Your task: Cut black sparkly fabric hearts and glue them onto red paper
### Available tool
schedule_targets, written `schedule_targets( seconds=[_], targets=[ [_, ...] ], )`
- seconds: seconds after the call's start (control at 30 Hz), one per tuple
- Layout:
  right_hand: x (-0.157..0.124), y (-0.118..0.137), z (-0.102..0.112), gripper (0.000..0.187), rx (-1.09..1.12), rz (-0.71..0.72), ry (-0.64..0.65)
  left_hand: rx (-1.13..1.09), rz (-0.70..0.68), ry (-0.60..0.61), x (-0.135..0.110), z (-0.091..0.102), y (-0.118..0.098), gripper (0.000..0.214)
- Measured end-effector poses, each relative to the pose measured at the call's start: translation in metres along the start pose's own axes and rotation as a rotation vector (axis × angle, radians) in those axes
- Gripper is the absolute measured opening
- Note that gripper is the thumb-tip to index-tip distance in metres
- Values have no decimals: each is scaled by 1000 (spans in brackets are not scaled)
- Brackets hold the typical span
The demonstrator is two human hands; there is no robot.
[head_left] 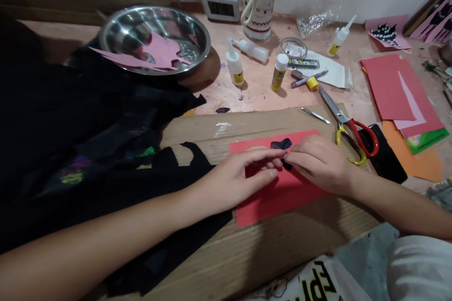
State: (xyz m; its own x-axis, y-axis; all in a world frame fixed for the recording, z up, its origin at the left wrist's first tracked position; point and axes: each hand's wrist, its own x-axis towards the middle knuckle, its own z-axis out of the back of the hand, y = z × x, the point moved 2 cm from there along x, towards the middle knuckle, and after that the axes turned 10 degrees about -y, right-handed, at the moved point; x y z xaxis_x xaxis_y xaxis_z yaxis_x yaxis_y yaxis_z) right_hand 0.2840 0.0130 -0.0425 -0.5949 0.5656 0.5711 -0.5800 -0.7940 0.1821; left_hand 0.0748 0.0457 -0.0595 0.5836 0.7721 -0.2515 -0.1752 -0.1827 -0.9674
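Observation:
A red paper sheet (278, 197) lies on a brown cardboard board (247, 254). A small dark cut-out shape (281, 144) sits on the red sheet's upper part. My left hand (240, 178) rests flat on the sheet, fingers stretched toward the shape. My right hand (318, 162) lies beside it, fingertips pressed together at the shape's lower edge. The fingertips of both hands meet there. Part of the dark shape is hidden under my fingers.
Black paper scraps (106, 150) cover the left. A steel bowl (155, 40) holds pink paper. Glue bottles (235, 66), tweezers (315, 115), scissors with red and yellow handles (348, 129), a black phone (386, 155) and stacked coloured sheets (402, 94) lie behind and to the right.

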Motion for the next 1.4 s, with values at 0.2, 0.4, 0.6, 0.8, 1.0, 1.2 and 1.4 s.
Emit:
schedule_targets(
  seconds=[0.2, 0.4, 0.6, 0.8, 1.0, 1.2, 1.4],
  targets=[
    [-11, -5, -4, 38, -53, 3, 154, 692, -412, 1, -11, -1, 8, 27],
    [-5, 1, -10, 31, -144, 184, 78, 1029, -654, 23, -23, -11, 26, 29],
    [4, 9, -14, 31, -212, 67, 186, 1132, -762, -90, -23, -14, 29, 28],
    [9, 15, -11, 37, -204, 19, 267, 1154, -795, -122, -23, -14, 15, 24],
    [8, 17, -12, 39, -209, -39, 277, 1125, -758, -123, -25, -13, 17, 23],
    [5, 16, -12, 41, -182, -46, 303, 1105, -733, -129, -26, -12, 18, 26],
    [5, 16, -12, 42, -154, -34, 303, 1071, -745, -166, -24, -13, 19, 30]
  ],
)
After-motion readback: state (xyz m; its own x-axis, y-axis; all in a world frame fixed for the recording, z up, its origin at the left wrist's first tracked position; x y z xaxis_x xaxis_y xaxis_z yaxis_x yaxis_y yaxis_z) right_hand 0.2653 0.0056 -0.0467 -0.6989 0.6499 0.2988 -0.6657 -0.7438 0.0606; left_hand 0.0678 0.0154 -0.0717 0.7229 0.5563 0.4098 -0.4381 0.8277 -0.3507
